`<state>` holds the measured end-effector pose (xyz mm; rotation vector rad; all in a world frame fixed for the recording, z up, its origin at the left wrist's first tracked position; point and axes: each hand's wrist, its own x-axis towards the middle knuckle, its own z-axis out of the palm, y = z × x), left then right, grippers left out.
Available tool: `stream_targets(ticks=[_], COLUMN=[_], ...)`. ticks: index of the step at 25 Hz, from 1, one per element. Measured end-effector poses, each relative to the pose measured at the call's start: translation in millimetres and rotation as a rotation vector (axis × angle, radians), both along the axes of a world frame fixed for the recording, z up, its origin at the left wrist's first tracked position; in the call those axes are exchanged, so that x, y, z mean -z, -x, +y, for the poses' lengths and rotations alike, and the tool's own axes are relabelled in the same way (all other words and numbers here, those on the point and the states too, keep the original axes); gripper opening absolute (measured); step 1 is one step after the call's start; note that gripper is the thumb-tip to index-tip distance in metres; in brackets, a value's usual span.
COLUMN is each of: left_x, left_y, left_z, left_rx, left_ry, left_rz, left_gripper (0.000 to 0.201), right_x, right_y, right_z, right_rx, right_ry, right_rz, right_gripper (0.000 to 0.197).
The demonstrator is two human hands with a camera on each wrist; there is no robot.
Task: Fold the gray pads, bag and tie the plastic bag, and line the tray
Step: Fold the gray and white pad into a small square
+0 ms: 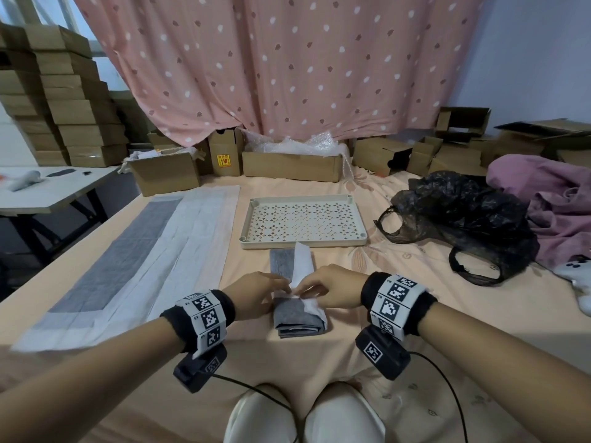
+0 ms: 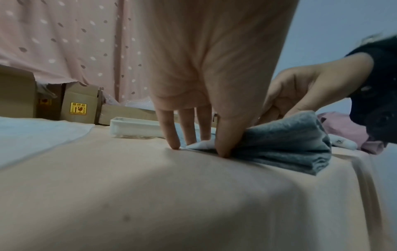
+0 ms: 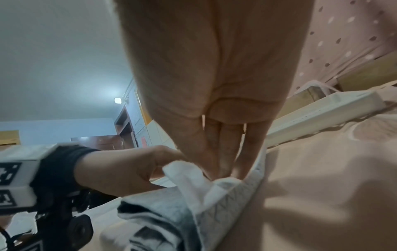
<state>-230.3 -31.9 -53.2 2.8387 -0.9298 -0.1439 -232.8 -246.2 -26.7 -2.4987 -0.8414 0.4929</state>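
Note:
A folded gray pad [image 1: 297, 314] with a white border lies on the bed in front of me, its far end [image 1: 287, 260] reaching toward the tray. My left hand [image 1: 281, 287] presses straight fingers [image 2: 171, 134] and thumb down on the pad's white corner [image 2: 200, 144]. My right hand [image 1: 303, 291] pinches a raised white flap [image 3: 187, 176] of the same pad between thumb and fingertips [image 3: 247, 159]. A second gray pad [image 1: 128, 257] lies flat and unfolded to the left. The white perforated tray [image 1: 358, 215] sits just beyond the folded pad. A black plastic bag [image 1: 463, 219] lies crumpled at the right.
Cardboard boxes [image 1: 291, 164] line the far edge under a pink spotted curtain [image 1: 287, 59]. A purple cloth [image 1: 550, 199] is heaped at the far right beside the bag. A white side table [image 1: 54, 193] stands off the bed's left. My knees [image 1: 307, 414] are at the near edge.

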Motion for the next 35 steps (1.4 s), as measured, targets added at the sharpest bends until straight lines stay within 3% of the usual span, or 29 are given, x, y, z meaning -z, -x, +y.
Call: stream_targets(ticks=[4, 12, 16, 24, 30, 35], left_x=[0, -17, -24, -17, -17, -18], left_y=[-2, -6, -8, -12, -15, -20], left_z=[-4, -26, -29, -29, -28, -17], left_rx=[0.012, 0.152, 0.175, 0.224, 0.142, 0.034], left_ry=[-0.098, -0.464, -0.525, -0.449, -0.282, -0.208], left_rz=[-0.032, -0.095, -0.09, -0.149, -0.135, -0.075], left_gripper=[0.038, 0.038, 0.036, 0.032, 0.031, 0.025], right_x=[0, -23, -26, -16, -23, -29], right_y=[-6, -2, -2, -11, -11, -10], right_z=[5, 28, 32, 28, 18, 10], right_rx=[-0.012, -0.132, -0.124, -0.058, 0.01, 0.171], right_ry=[0.1, 0.416, 0.443, 0.366, 0.217, 0.05], right_rz=[-0.002, -0.079, -0.053, -0.013, 0.021, -0.117], right_gripper=[0.047, 0.051, 0.052, 0.045, 0.047, 0.042])
